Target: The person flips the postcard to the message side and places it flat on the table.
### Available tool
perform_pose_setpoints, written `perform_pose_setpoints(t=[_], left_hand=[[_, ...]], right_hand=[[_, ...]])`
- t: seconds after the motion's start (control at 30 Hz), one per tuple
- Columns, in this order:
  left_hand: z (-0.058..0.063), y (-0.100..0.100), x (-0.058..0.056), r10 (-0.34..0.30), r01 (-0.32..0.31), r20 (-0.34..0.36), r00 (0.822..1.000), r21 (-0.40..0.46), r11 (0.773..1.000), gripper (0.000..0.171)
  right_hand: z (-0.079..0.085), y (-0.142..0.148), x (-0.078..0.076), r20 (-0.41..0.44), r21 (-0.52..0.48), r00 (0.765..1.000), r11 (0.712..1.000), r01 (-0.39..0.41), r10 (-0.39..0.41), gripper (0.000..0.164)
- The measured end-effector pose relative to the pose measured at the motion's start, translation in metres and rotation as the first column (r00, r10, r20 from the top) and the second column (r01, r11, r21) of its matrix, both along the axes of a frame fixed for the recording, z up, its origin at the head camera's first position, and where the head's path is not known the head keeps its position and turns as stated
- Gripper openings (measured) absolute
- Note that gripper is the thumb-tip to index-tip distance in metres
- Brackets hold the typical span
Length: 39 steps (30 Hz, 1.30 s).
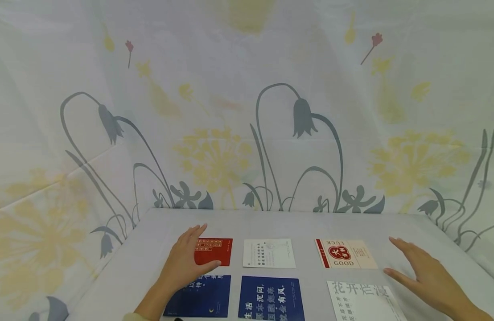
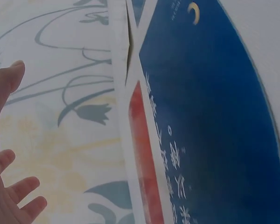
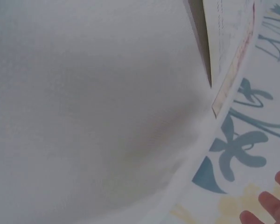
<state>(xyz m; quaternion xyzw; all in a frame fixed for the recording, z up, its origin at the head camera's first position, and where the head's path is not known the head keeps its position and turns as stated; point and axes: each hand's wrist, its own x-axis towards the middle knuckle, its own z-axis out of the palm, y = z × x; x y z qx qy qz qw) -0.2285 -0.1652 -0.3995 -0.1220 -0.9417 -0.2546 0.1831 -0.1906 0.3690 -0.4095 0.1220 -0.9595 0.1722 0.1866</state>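
Six cards lie in two rows on the white table. My left hand [image 1: 187, 257], fingers extended and thumb apart, hovers over the left end, partly covering the red card [image 1: 220, 254] and the dark blue card [image 1: 208, 298] with a small moon. In the left wrist view that blue card [image 2: 205, 107] looms large. My right hand [image 1: 429, 277] is held off the table at the right, thumb apart from the fingers, nothing in it. Nearest to it are the cream "GOOD LUCK" card [image 1: 359, 255] and the white card with grey characters [image 1: 365, 305].
Between the hands lie a white card with small print [image 1: 269, 253] and a blue card with white lettering [image 1: 271, 299]. A pale cloth [image 1: 239, 169] printed with grey and yellow flowers hangs behind the table [image 1: 295, 225] and along its sides.
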Motion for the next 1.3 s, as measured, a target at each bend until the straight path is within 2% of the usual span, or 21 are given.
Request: perform_pose_setpoints(t=[0.27, 0.53, 0.77, 1.0, 1.3], left_hand=[[0.002, 0.019, -0.005, -0.043, 0.044, -0.017, 0.999, 0.032, 0.999, 0.097], [0.005, 0.038, -0.006, -0.11, 0.109, 0.008, 0.994, 0.107, 0.988, 0.096], [0.003, 0.052, -0.009, -0.136, 0.131, 0.027, 0.99, 0.135, 0.982, 0.094], [0.003, 0.067, -0.013, -0.199, 0.188, 0.034, 0.979, 0.205, 0.961, 0.092], [0.002, 0.088, -0.016, -0.26, 0.239, 0.039, 0.965, 0.278, 0.93, 0.088]], right_hand=[[0.001, -0.009, -0.003, -0.02, -0.036, 0.999, 0.998, -0.048, 0.047, 0.078], [0.001, -0.014, -0.008, -0.041, -0.061, 0.998, 0.997, -0.054, 0.052, 0.075], [0.001, -0.019, -0.013, -0.065, -0.074, 0.995, 0.994, -0.077, 0.072, 0.075], [-0.001, -0.02, -0.018, -0.064, -0.098, 0.995, 0.992, -0.077, 0.071, 0.077], [0.003, -0.022, -0.024, -0.019, -0.129, 0.996, 0.987, -0.092, 0.09, 0.078]])
